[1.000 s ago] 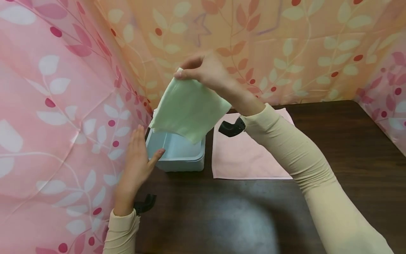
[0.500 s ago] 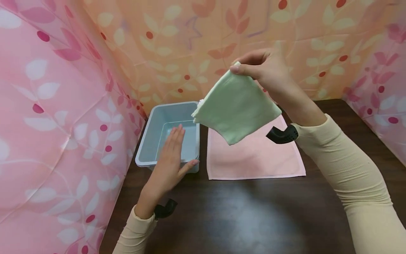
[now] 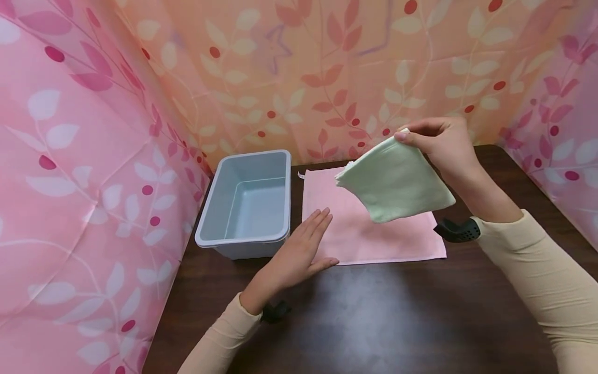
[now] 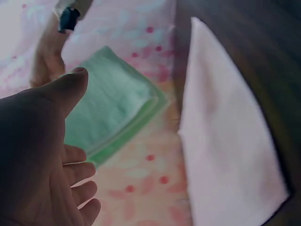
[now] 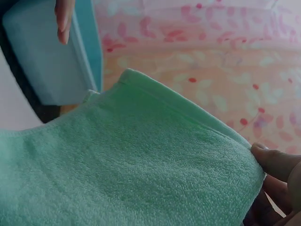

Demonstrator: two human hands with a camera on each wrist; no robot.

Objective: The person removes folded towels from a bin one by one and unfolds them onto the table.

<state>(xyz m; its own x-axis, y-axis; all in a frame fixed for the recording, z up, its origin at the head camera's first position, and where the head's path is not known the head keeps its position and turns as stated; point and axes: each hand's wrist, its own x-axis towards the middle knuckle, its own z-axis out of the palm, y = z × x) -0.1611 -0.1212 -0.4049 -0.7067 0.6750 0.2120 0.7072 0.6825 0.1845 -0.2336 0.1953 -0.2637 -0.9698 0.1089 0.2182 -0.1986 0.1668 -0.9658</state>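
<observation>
From the head view, the right hand [image 3: 436,137] holds one folded green towel [image 3: 394,182] up in the air by its top corner, pinched between thumb and fingertips, so it hangs tilted over the far right part of the single pink cloth [image 3: 369,228] spread flat on the dark table [image 3: 374,317]. The left hand [image 3: 301,254] lies open, fingers straight and together, its fingertips on the near left edge of the pink cloth and holding nothing. Just beside that hand, to its left, stands one grey-blue plastic bin [image 3: 247,200], close against the pink leaf-print curtain [image 3: 84,171]; an orange leaf-print curtain [image 3: 327,62] closes off the back. A black band shows at each wrist, two in all. The hanging towel hides part of the pink cloth behind it.

From the left wrist view, the left hand [image 4: 42,165] fills the near corner, palm open and fingers relaxed, gripping nothing. Past its thumb hangs the green towel [image 4: 113,108], its folded layers showing at the edge, and the pink cloth [image 4: 225,141] lies alongside on the table.

From the right wrist view, the green towel [image 5: 127,165] takes up most of the frame, its terry surface clear, with the right hand's fingertips [image 5: 275,162] clamped on its corner. Beyond it are the bin [image 5: 51,56] and a fingertip of the left hand [image 5: 64,19].
</observation>
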